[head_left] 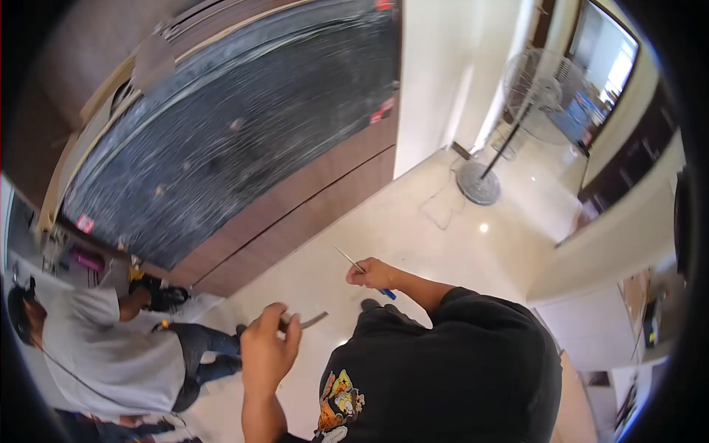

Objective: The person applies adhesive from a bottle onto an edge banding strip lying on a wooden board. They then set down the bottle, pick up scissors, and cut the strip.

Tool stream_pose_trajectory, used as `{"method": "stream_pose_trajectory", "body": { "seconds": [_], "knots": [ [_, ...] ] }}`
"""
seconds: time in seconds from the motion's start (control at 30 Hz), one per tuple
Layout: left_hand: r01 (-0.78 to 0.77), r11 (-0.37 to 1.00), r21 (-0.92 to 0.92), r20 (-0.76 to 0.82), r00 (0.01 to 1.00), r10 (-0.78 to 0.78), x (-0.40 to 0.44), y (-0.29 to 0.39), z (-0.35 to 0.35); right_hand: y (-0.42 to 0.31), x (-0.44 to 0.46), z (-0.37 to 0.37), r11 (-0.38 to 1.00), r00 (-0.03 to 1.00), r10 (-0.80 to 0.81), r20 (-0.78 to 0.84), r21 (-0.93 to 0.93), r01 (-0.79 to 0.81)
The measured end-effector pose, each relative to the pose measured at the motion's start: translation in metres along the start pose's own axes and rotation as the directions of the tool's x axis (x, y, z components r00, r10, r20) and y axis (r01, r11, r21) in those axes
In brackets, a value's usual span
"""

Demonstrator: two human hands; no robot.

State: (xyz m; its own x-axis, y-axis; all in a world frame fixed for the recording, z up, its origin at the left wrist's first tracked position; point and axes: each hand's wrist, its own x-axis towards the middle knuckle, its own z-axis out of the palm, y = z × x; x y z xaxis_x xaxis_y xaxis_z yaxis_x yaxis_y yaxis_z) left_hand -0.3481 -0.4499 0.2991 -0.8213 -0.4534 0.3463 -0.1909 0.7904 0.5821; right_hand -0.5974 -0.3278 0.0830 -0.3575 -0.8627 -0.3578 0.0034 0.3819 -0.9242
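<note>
My left hand point(270, 344) is raised at the lower middle, with the thumb and fingers closed on a short, dark grey strip point(315, 320) that sticks out to the right. Farther forward, my right hand point(371, 274) grips a slim, pale-shafted tool point(344, 255) around its middle. Its thin end points up and left, and a blue end point(388, 293) shows below the fist. What kind of tool it is I cannot make out. Both hands are apart, held above the glossy cream floor point(436, 244).
Ahead stands a brown wood unit point(295, 210) with a large plastic-covered dark panel point(244, 125). At left a person in a grey shirt point(118, 362) bends by the cabinet, holding a black object point(170, 295). A standing fan point(480, 183) and its cord are at right.
</note>
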Motion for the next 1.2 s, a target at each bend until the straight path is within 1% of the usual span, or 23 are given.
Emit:
{"method": "stream_pose_trajectory", "body": {
  "seconds": [0.07,0.1,0.17,0.23,0.3,0.37,0.4,0.47,0.5,0.57,0.6,0.67,0.7,0.73,0.77,0.83,0.87,0.97,1.07,1.17,1.2],
  "knots": [
    [-0.086,0.993,-0.087,0.049,0.995,0.090,0.023,0.023,0.024,-0.042,-0.031,-0.012,0.992,0.996,-0.064,-0.067,0.106,0.071],
    [-0.122,0.987,-0.102,0.068,0.989,0.129,0.033,0.032,0.032,-0.058,-0.048,-0.019,0.982,0.991,-0.090,-0.101,0.155,0.105],
    [-0.159,0.979,-0.124,0.096,0.981,0.172,0.048,0.045,0.046,-0.086,-0.076,-0.037,0.959,0.970,-0.194,-0.144,0.179,0.218],
    [-0.214,0.956,-0.202,0.140,0.959,0.245,0.071,0.053,0.059,-0.111,-0.102,-0.057,0.958,0.948,-0.258,-0.188,0.077,0.276],
    [-0.259,0.934,-0.248,0.142,0.944,0.299,0.094,0.064,0.075,-0.105,-0.108,-0.075,0.876,0.867,-0.445,-0.224,0.089,0.473],
    [-0.209,0.902,-0.377,0.250,0.915,0.316,0.115,0.082,0.083,-0.109,-0.119,-0.094,0.890,0.903,-0.393,-0.176,0.175,0.421],
    [-0.207,0.894,-0.397,0.274,0.903,0.331,0.124,0.086,0.089,-0.109,-0.124,-0.103,0.895,0.916,-0.367,-0.165,0.206,0.396],
    [-0.220,0.867,-0.447,0.315,0.868,0.383,0.141,0.099,0.106,-0.099,-0.120,-0.113,0.865,0.901,-0.395,-0.181,0.259,0.431],
    [-0.210,0.875,-0.437,0.329,0.868,0.372,0.149,0.107,0.113,-0.095,-0.118,-0.120,0.848,0.892,-0.410,-0.191,0.282,0.450],
    [-0.189,0.891,-0.413,0.354,0.868,0.349,0.163,0.123,0.125,-0.091,-0.114,-0.133,0.846,0.894,-0.380,-0.235,0.303,0.439],
    [-0.159,0.897,-0.414,0.356,0.878,0.320,0.169,0.130,0.133,-0.090,-0.113,-0.142,0.843,0.894,-0.368,-0.256,0.314,0.437],
    [-0.091,0.907,-0.411,0.365,0.895,0.256,0.179,0.141,0.148,-0.088,-0.114,-0.163,0.858,0.883,-0.348,-0.314,0.273,0.435],
    [-0.051,0.872,-0.488,0.337,0.910,0.242,0.181,0.142,0.159,-0.087,-0.116,-0.173,0.866,0.878,-0.337,-0.341,0.254,0.431],
    [-0.014,0.827,-0.561,0.310,0.924,0.226,0.183,0.139,0.174,-0.088,-0.119,-0.185,0.885,0.881,-0.284,-0.380,0.251,0.393],
    [0.017,0.776,-0.631,0.284,0.935,0.211,0.185,0.135,0.192,-0.086,-0.120,-0.196,0.854,0.876,-0.282,-0.391,0.314,0.415],
    [0.010,0.672,-0.740,0.239,0.938,0.249,0.179,0.106,0.254,-0.081,-0.122,-0.218,0.774,0.864,-0.279,-0.420,0.434,0.461],
    [0.007,0.614,-0.790,0.216,0.939,0.267,0.172,0.097,0.278,-0.081,-0.123,-0.228,0.769,0.866,-0.272,-0.420,0.445,0.458],
    [0.186,0.619,-0.763,0.388,0.898,0.209,0.148,0.110,0.318,-0.080,-0.126,-0.252,0.770,0.882,-0.238,-0.407,0.475,0.427],
    [0.292,0.576,-0.763,0.431,0.894,0.119,0.136,0.113,0.337,-0.076,-0.123,-0.272,0.790,0.898,-0.245,-0.365,0.462,0.403],
    [0.473,0.386,-0.792,0.489,0.870,-0.063,0.128,0.118,0.337,-0.079,-0.126,-0.279,0.819,0.894,-0.244,-0.375,0.415,0.397],
    [0.463,0.245,-0.852,0.468,0.883,-0.040,0.126,0.114,0.339,-0.077,-0.123,-0.279,0.824,0.881,-0.191,-0.432,0.418,0.383]
  ]
}}
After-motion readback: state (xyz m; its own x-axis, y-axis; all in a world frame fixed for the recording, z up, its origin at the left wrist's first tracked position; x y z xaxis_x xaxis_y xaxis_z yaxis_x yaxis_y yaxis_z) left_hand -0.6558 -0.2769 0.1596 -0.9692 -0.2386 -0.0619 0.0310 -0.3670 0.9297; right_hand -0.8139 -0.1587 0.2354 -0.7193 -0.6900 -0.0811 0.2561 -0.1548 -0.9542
